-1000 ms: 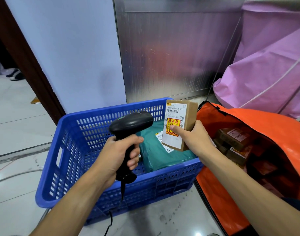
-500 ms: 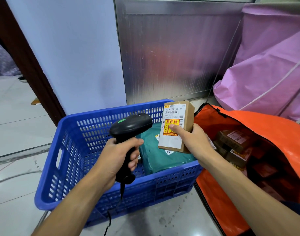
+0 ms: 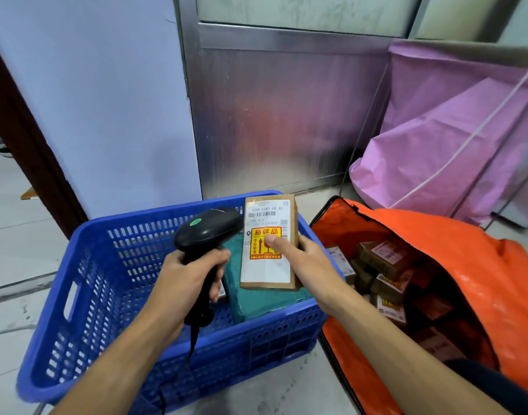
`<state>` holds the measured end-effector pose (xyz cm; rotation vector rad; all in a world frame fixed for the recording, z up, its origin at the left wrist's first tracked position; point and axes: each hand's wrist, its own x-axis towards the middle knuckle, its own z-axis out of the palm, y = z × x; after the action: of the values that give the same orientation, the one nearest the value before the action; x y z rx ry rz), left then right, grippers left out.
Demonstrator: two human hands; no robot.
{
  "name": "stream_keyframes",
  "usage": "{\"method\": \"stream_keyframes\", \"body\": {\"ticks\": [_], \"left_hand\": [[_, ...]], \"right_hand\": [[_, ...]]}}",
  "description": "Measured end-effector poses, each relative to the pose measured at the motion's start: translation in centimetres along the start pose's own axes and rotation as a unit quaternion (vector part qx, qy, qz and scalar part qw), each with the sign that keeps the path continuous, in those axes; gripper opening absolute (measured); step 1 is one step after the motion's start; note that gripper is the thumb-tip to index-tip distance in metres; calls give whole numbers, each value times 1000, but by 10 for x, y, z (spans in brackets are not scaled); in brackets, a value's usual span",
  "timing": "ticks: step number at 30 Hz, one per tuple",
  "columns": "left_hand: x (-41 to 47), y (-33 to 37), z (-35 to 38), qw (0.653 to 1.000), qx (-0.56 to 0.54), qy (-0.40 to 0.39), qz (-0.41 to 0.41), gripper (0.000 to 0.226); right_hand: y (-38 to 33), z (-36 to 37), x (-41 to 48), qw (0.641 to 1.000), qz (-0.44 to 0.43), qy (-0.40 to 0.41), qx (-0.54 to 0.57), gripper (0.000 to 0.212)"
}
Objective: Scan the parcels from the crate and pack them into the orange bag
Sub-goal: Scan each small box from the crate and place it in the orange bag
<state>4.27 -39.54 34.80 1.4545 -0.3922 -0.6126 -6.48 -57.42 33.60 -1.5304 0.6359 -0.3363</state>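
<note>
My right hand [image 3: 304, 265] grips a small brown cardboard parcel [image 3: 268, 271] with a white label and a red-and-yellow sticker, holding it upright over the blue crate [image 3: 86, 295], thumb on the label. A black handheld scanner [image 3: 207, 232] sits in the grip of my left hand [image 3: 184, 283], its head close to the parcel's left edge and pointing at the label. Below the parcel a green soft parcel [image 3: 256, 304] lies in the crate. The open orange bag [image 3: 466, 265] lies right of the crate with several brown boxes [image 3: 382, 259] inside.
A metal panel [image 3: 286, 115] and a pale wall [image 3: 107, 100] stand behind the crate. Pink bags [image 3: 451, 139] lean at the back right. The scanner's cable [image 3: 163, 396] hangs down in front of the crate. Tiled floor [image 3: 17, 250] lies to the left.
My right hand has turned the brown parcel so its label faces me more squarely and brought it nearer the scanner's head. The left hand has kept its grip on the scanner.
</note>
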Motion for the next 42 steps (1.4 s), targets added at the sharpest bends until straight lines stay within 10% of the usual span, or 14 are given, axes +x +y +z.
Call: {"method": "stream_keyframes", "body": {"ticks": [17,29,42], "left_hand": [[-1,-9,82,996,51,-67,-21,23],[8,-20,156,986,17,-154,-66,14],[55,-64,192,950,131,-265,-99,32]], "right_hand": [[6,-55,-61,994,52,-8,93,60],[-21,-153,-95,982,49,69,-168,30],[167,-180,-82,941,209,225,142,64]]}}
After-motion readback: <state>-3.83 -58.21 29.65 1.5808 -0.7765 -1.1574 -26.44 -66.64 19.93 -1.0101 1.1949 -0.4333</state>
